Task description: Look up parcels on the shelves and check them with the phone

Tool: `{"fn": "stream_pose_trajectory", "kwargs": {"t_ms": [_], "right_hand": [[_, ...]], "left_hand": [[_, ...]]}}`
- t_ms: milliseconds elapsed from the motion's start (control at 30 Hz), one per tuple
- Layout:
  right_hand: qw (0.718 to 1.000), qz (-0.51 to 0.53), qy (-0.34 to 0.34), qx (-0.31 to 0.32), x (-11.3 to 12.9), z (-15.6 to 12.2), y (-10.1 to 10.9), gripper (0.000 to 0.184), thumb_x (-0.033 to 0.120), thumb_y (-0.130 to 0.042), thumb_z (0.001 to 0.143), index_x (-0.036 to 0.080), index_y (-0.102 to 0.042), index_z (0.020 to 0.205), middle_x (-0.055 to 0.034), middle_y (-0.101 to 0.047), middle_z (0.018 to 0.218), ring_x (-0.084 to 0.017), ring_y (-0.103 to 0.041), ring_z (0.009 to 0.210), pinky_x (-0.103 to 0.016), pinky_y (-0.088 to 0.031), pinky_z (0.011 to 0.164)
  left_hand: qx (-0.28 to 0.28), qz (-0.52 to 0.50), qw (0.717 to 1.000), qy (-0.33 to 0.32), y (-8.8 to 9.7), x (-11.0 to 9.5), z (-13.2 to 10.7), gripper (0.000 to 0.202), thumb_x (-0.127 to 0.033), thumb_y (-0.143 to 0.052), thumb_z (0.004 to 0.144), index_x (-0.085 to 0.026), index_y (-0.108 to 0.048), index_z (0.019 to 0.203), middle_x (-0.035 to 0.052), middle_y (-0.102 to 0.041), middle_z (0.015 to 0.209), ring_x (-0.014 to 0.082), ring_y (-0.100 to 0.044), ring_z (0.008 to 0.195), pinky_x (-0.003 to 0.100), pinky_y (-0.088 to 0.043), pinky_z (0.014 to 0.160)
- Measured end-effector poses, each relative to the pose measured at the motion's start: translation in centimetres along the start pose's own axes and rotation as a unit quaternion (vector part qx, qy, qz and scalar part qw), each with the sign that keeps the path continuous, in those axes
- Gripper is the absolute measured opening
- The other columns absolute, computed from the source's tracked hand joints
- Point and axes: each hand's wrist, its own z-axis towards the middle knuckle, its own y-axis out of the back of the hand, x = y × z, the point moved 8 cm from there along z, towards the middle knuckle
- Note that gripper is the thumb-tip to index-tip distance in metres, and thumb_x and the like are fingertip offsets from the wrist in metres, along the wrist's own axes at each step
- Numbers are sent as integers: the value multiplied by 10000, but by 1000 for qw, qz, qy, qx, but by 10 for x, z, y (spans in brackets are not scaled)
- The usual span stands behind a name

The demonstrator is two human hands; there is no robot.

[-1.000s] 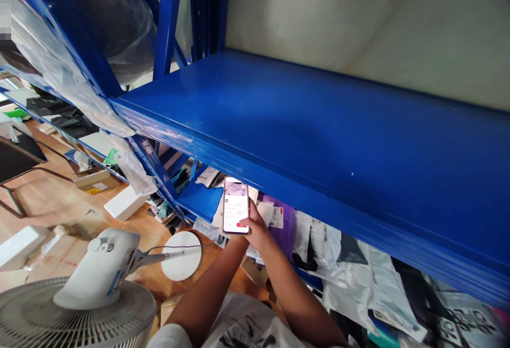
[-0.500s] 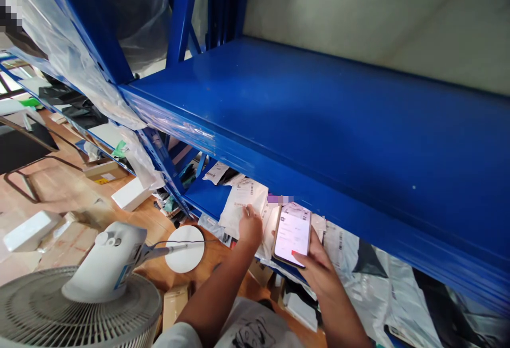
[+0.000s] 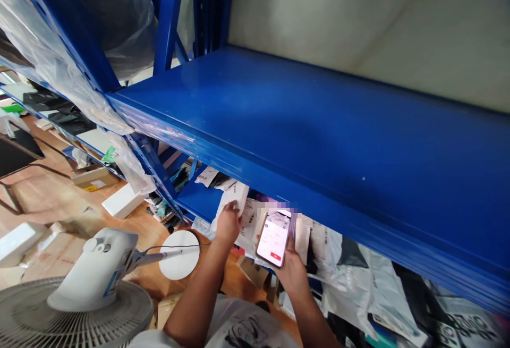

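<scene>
My left hand [image 3: 229, 224] is closed on the near part of a white mailing bag [image 3: 234, 195] with a printed label, tilted on the lower shelf. My right hand [image 3: 294, 269] grips a smartphone [image 3: 272, 242] from below and the side. Its lit screen shows a white page with a red button near the bottom. Just behind the phone lie more labelled parcel bags [image 3: 249, 219], partly covered by the phone and the shelf above.
A wide blue shelf [image 3: 287, 103] juts out above my hands. Grey and black parcel bags [image 3: 368, 279] fill the lower shelf to the right. A white standing fan [image 3: 95, 263] is at lower left, with cartons [image 3: 95, 177] on the floor.
My left hand has tilted the white mailing bag, uncovering labelled parcels beside it. My right thumb has come off the phone's red button. The view has shifted slightly.
</scene>
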Motion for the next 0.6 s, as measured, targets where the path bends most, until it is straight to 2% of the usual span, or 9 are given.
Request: {"fn": "stream_pose_trajectory", "kwargs": {"t_ms": [67, 133, 267, 300, 367, 433, 500, 533, 600], "right_hand": [[1000, 14, 6, -12, -5, 2, 4, 534, 344, -714, 663, 390, -592, 1180, -6, -758, 1128, -348, -697, 1032, -569, -491, 931], [999, 20, 14, -23, -9, 4, 10, 505, 358, -702, 671, 338, -596, 1165, -47, -775, 1064, -351, -703, 1011, -578, -487, 925], [998, 24, 34, -39, -12, 8, 19, 542, 334, -714, 656, 307, -573, 1179, -63, -781, 1036, -348, -710, 987, -573, -492, 909], [998, 26, 41, -44, -11, 9, 20, 560, 326, -718, 649, 314, -564, 1187, -48, -779, 1047, -343, -709, 990, -564, -499, 901], [997, 31, 54, -53, -11, 11, 22, 547, 324, -719, 645, 317, -568, 1171, -23, -780, 1043, -341, -710, 982, -556, -516, 877], [996, 37, 63, -55, -10, 11, 21, 513, 335, -714, 655, 306, -579, 1150, -21, -781, 1031, -349, -712, 966, -558, -529, 852], [995, 42, 67, -54, -10, 10, 21, 547, 335, -718, 658, 304, -569, 1182, -25, -779, 1033, -354, -713, 960, -547, -542, 824], [995, 44, 70, -56, -10, 8, 21, 590, 325, -726, 651, 309, -555, 1216, -20, -777, 1041, -346, -712, 966, -524, -548, 815], [994, 47, 77, -64, -10, 4, 23, 693, 295, -746, 634, 326, -516, 1287, 9, -775, 1048, -308, -713, 971, -447, -559, 793]], "left_hand": [[60, -7, 998, -13, -11, 4, -8, 170, -248, -624, 845, -184, -758, 927, 45, -166, 1632, 436, -154, 1469, 626, -344, 1102], [112, -23, 993, -30, -23, 7, -16, 152, -285, -709, 767, -186, -760, 870, -2, 33, 1650, 518, 70, 1448, 749, -267, 1054], [149, -36, 986, -69, -38, 12, -19, 518, -326, -894, 528, -247, -747, 1018, 0, 116, 1641, 540, 196, 1407, 788, -181, 1049], [143, -29, 987, -74, -39, 14, -16, 550, -302, -910, 493, -240, -747, 1015, 10, 101, 1643, 552, 202, 1400, 799, -171, 1043], [107, -20, 988, -108, -39, 15, -7, 469, -265, -894, 511, -204, -757, 955, 46, -9, 1649, 540, 150, 1423, 781, -122, 1078], [54, -39, 982, -179, -34, 11, 2, 377, -289, -867, 567, -178, -761, 911, 97, -207, 1614, 455, -17, 1478, 664, -44, 1176], [16, -74, 970, -233, -29, 9, 10, 384, -350, -860, 593, -166, -761, 915, 122, -360, 1544, 355, -185, 1480, 503, -9, 1238], [3, -88, 966, -242, -27, 10, 13, 385, -365, -861, 597, -161, -759, 906, 123, -388, 1526, 328, -228, 1471, 454, -12, 1248], [-11, -100, 966, -237, -26, 12, 18, 374, -376, -873, 579, -160, -754, 860, 107, -377, 1534, 324, -229, 1469, 424, -45, 1252]]}}
